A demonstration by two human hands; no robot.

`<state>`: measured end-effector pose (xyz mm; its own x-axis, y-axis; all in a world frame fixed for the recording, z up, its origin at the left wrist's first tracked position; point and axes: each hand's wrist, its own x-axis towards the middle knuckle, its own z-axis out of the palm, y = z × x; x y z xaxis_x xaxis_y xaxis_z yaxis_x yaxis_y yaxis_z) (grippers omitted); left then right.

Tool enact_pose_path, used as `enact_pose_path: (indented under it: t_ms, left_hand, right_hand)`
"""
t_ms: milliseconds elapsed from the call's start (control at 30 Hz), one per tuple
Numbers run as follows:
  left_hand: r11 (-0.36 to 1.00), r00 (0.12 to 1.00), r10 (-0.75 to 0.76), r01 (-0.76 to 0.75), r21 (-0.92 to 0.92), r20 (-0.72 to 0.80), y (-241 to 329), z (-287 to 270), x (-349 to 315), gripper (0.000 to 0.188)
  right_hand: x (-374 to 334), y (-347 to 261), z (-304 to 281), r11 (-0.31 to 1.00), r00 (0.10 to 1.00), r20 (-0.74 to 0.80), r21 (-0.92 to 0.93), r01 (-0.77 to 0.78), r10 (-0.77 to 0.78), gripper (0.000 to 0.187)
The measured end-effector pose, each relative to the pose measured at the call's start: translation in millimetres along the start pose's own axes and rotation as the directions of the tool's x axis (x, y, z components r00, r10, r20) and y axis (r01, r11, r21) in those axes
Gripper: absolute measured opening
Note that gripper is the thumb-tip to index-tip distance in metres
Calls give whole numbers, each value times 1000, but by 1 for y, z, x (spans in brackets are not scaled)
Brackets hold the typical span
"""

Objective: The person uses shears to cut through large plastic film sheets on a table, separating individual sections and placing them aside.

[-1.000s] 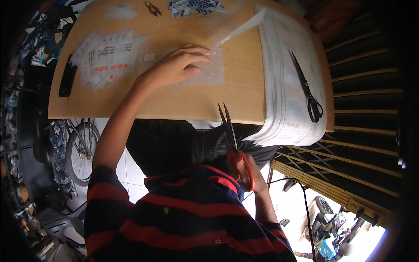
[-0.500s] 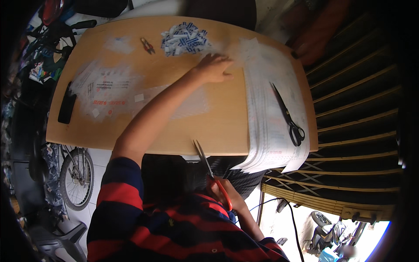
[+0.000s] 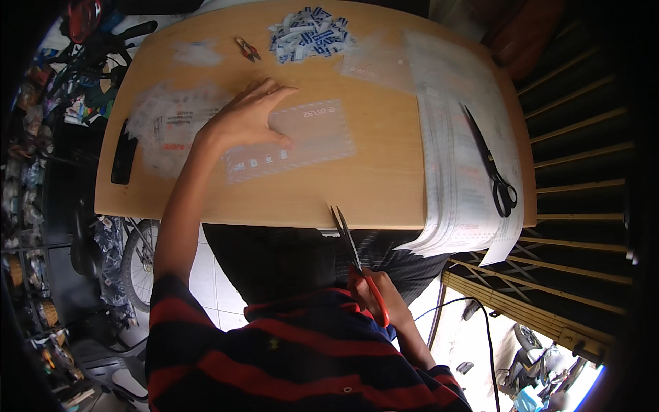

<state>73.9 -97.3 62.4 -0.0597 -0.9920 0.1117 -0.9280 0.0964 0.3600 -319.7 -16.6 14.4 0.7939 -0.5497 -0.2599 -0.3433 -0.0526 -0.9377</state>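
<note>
Tbl [image 3: 384,185]: sheet [image 3: 319,137] partly under L hand [image 3: 248,117]

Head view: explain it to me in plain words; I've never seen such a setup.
There is no robot here, just a person's bare hands. A wide fisheye camera on their head looks down, so straight edges look bent. The right hand holds red-handled scissors. The left hand is spread over a clear printed sheet; whether it touches is hard to tell. On the wooden table also lie printed plastic pieces, small snips, a heap of blue-and-white pieces, and black scissors atop a stack of pale sheets.
</note>
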Motion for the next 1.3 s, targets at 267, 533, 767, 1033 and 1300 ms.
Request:
enact_pose_path:
  t_ms: [267,533,767,1033,1300]
  left_hand:
    - [960,879,-195,261,-99,435,26,-10,39,76]
    - [971,971,198,-176,-162,133,18,25,17,58]
    - [996,998,21,-27,-86,-67,21,32,12,77]
    - [977,978,28,17,-212,205,20,30,19,86]
    - [1000,989,17,-14,-22,147,20,29,15,85]
  right_hand:
    - [9,-15,1,994,994,-44,-32,-104,102,45]
    - [7,-26,-13,974,972,-94,-48,-220,215,41]
    - [6,-31,-17,973,970,-104,-33,-226,222,55]
    - [3,-31,-16,979,973,-108,-7,-204,202,55]
    - [1,-22,-15,980,976,-94,-26,-200,197,49]
